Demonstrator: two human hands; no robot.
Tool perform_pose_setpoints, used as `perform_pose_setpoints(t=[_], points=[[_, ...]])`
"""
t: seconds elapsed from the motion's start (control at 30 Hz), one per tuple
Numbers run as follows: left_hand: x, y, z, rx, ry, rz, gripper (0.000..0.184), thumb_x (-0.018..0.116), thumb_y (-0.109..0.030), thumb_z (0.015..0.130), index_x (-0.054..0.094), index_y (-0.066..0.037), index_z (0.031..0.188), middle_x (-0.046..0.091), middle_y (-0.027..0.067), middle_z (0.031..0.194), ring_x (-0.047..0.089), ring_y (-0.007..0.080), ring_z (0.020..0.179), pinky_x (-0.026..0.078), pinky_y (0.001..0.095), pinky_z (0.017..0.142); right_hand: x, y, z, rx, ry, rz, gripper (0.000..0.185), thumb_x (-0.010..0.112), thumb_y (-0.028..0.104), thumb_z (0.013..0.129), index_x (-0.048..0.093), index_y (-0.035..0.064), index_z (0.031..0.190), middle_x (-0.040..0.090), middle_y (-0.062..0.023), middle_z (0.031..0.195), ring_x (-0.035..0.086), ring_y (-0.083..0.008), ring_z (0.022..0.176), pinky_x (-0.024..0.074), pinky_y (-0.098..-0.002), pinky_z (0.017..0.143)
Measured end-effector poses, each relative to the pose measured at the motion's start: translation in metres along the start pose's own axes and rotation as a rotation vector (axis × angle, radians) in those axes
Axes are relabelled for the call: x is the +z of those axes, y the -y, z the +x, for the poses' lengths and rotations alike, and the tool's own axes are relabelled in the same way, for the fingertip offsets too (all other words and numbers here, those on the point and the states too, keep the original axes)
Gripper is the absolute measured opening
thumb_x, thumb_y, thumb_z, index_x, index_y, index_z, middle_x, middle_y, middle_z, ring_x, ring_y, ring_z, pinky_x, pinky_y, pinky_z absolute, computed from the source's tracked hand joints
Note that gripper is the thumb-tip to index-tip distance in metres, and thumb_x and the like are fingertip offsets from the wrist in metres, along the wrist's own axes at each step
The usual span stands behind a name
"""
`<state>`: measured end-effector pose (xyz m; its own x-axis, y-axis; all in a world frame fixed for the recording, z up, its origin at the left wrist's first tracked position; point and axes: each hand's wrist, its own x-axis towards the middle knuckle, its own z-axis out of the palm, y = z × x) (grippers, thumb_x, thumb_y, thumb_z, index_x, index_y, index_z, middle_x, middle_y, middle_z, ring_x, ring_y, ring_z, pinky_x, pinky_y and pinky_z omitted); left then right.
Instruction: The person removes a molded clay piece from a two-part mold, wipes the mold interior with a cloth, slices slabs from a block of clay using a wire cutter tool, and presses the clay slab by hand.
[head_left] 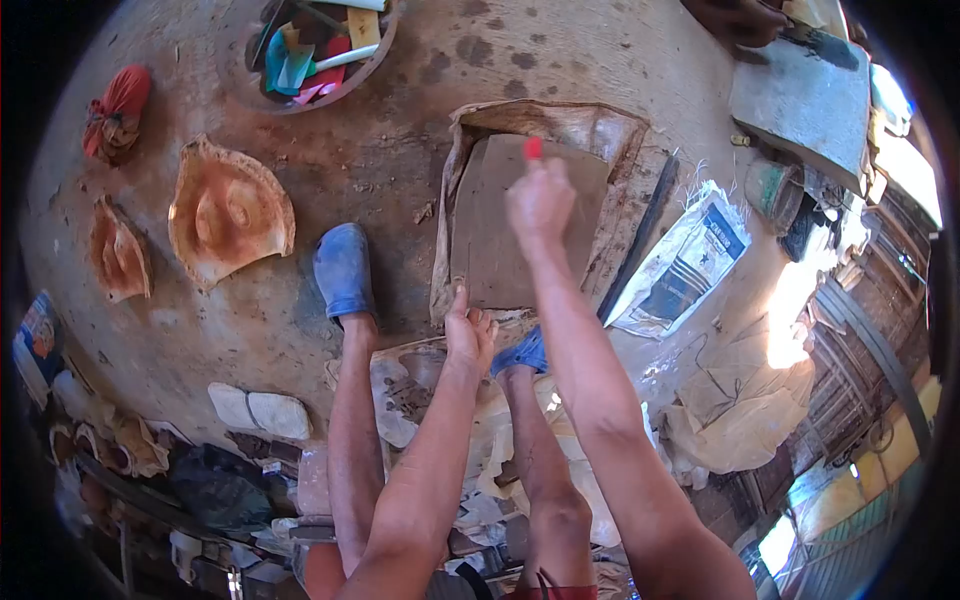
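A flat brown slab (490, 235), which looks like clay, lies on a wrinkled brown sheet (620, 130) on the ground. My right hand (541, 205) is closed over the slab, gripping a tool with a red end (533, 148); the rest of it is hidden by my fingers. At the slab's near edge is my left hand (470, 332), thumb pointing up along the slab and fingers apart, with nothing seen in it. To the right of the sheet lies a long dark bar (640, 235).
Two moulded clay-coloured pieces (230, 215) and a red cloth bundle (118, 110) lie left. A basin (232, 80) with tools and coloured scraps is at the top. My blue clog (343, 272) stands left of the slab. Right are a printed sack (685, 265) and a grey block (805, 105).
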<state>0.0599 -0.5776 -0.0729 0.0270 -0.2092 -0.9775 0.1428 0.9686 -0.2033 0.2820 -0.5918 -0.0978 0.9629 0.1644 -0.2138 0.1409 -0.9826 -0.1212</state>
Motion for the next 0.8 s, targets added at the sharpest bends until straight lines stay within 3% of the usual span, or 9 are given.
perform_pose_setpoints(t=[0.17, 0.23, 0.27, 0.33, 0.37, 0.5, 0.63, 0.7, 0.8], points=[[-0.011, 0.008, 0.003, 0.052, 0.026, -0.08, 0.088, 0.069, -0.052, 0.096, 0.025, -0.013, 0.16, 0.029, 0.0191, 0.16, 0.032, 0.0376, 0.149, 0.024, 0.0501, 0.124, -0.018, 0.029, 0.0, -0.195, 0.128, -0.002, 0.019, 0.061, 0.011, 0.089, 0.077, 0.006, 0.098, 0.067, -0.017, 0.094, 0.071, -0.0394, 0.077, 0.059, -0.0511, 0.074], [-0.011, 0.01, 0.006, 0.074, 0.014, -0.094, 0.087, 0.07, -0.052, 0.096, 0.026, -0.011, 0.159, 0.03, 0.0201, 0.159, 0.035, 0.038, 0.147, 0.027, 0.0504, 0.124, -0.04, 0.02, 0.02, -0.166, 0.064, 0.035, 0.021, 0.065, 0.008, 0.086, 0.076, 0.0061, 0.103, 0.067, -0.0159, 0.102, 0.069, -0.035, 0.092, 0.0572, -0.0482, 0.082], [-0.015, 0.016, 0.007, 0.074, 0.002, -0.08, 0.086, 0.07, -0.051, 0.096, 0.027, -0.01, 0.158, 0.032, 0.0211, 0.158, 0.038, 0.0384, 0.146, 0.029, 0.0507, 0.123, -0.032, 0.006, 0.027, -0.167, 0.083, 0.033, 0.021, 0.065, 0.008, 0.086, 0.076, 0.0061, 0.103, 0.067, -0.0159, 0.102, 0.069, -0.035, 0.092, 0.0572, -0.0482, 0.082], [-0.017, 0.019, 0.011, 0.072, -0.008, -0.128, 0.084, 0.07, -0.051, 0.096, 0.029, -0.009, 0.156, 0.033, 0.0224, 0.157, 0.042, 0.0388, 0.143, 0.032, 0.0509, 0.121, -0.011, -0.015, 0.044, -0.594, -0.047, 0.02, 0.026, 0.067, 0.007, 0.082, 0.076, 0.0085, 0.105, 0.068, -0.0112, 0.102, 0.067, -0.03, 0.096, 0.0551, -0.0436, 0.082], [-0.016, 0.019, 0.013, 0.08, -0.006, -0.17, 0.081, 0.069, -0.05, 0.096, 0.031, -0.007, 0.154, 0.034, 0.0238, 0.156, 0.045, 0.0393, 0.14, 0.035, 0.051, 0.119, -0.004, -0.021, 0.037, -0.598, -0.033, 0.021, 0.026, 0.067, 0.007, 0.082, 0.076, 0.0085, 0.105, 0.068, -0.0112, 0.102, 0.067, -0.03, 0.096, 0.0551, -0.0436, 0.082], [-0.017, 0.018, 0.007, 0.107, -0.021, -0.219, 0.066, 0.063, -0.051, 0.1, 0.044, -0.002, 0.14, 0.046, 0.0266, 0.147, 0.053, 0.0404, 0.133, 0.04, 0.0505, 0.117, 0.0, -0.029, -0.027, -0.7, 0.037, 0.007, 0.035, 0.067, 0.005, 0.076, 0.074, 0.0092, 0.11, 0.066, -0.0072, 0.103, 0.062, -0.0271, 0.102, 0.051, -0.0427, 0.08], [-0.023, 0.015, 0.008, 0.118, 0.014, -0.22, 0.063, 0.055, -0.056, 0.103, 0.05, -0.001, 0.133, 0.048, 0.027, 0.145, 0.055, 0.0408, 0.131, 0.041, 0.05, 0.116, -0.004, -0.045, -0.122, -0.744, 0.155, 0.038, 0.042, 0.067, 0.005, 0.074, 0.072, 0.0069, 0.116, 0.062, -0.0069, 0.099, 0.06, -0.0279, 0.102, 0.049, -0.0435, 0.079], [-0.036, 0.018, 0.015, 0.147, 0.153, -0.241, 0.065, 0.049, -0.062, 0.104, 0.056, -0.001, 0.128, 0.053, 0.0267, 0.142, 0.055, 0.0396, 0.132, 0.043, 0.05, 0.114, -0.005, -0.055, -0.175, -0.766, 0.172, 0.07, 0.044, 0.067, 0.004, 0.072, 0.072, 0.0067, 0.116, 0.061, -0.0077, 0.096, 0.06, -0.0288, 0.098, 0.049, -0.0433, 0.078], [-0.043, 0.015, 0.007, 0.09, 0.202, -0.243, 0.066, 0.049, -0.065, 0.102, 0.06, -0.003, 0.123, 0.058, 0.0261, 0.135, 0.054, 0.0381, 0.134, 0.044, 0.0497, 0.114, -0.004, -0.067, -0.205, -0.697, 0.232, 0.135, 0.042, 0.069, 0.005, 0.073, 0.074, 0.0061, 0.114, 0.063, -0.0065, 0.096, 0.062, -0.0272, 0.098, 0.0498, -0.0415, 0.075]])
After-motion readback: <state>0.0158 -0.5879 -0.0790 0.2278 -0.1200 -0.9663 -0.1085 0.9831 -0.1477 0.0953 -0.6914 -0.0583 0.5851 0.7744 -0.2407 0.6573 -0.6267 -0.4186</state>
